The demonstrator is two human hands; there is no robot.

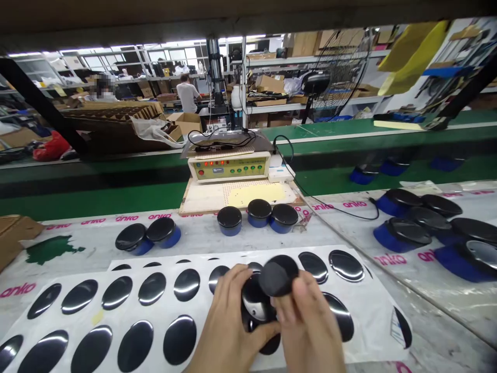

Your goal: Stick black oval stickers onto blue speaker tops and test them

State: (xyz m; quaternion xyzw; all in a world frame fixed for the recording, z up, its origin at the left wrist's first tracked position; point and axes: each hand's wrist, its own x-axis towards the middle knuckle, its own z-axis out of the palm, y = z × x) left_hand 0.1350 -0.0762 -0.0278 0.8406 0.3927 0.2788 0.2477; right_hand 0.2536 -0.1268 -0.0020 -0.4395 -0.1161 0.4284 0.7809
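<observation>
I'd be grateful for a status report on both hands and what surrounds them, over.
Left hand around glossy piece. Right hand holding dark disc, overlapping it in view. Sheet of black ovals beneath.

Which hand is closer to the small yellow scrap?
Left. The left hand is right of the yellow scrap, over the white sheet; the right hand is farther right.
</observation>
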